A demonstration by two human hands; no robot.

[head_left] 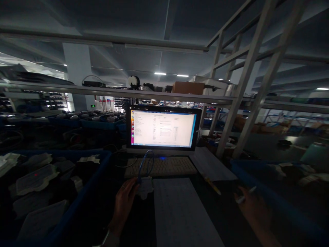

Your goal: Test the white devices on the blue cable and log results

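My left hand [125, 196] is closed, its fingertips pinching the end of a blue cable [147, 161] at the edge of a small pale box-shaped device [145, 187]. The cable loops up in front of the keyboard [164, 166]. Whether its plug sits in the device is too dark to tell. On the right, my right hand [253, 207], blurred, is closed around a white pen [245, 195] beside the right blue bin. Between my hands lies a long printed sheet [183, 212].
A lit monitor [163, 128] stands behind the keyboard. At left, a blue bin [88, 190] holds several pale devices; another blue bin [272, 195] is at right. A yellow pen [213, 186] lies near a second paper [212, 164]. A shelf [115, 92] and metal frame [248, 72] rise above.
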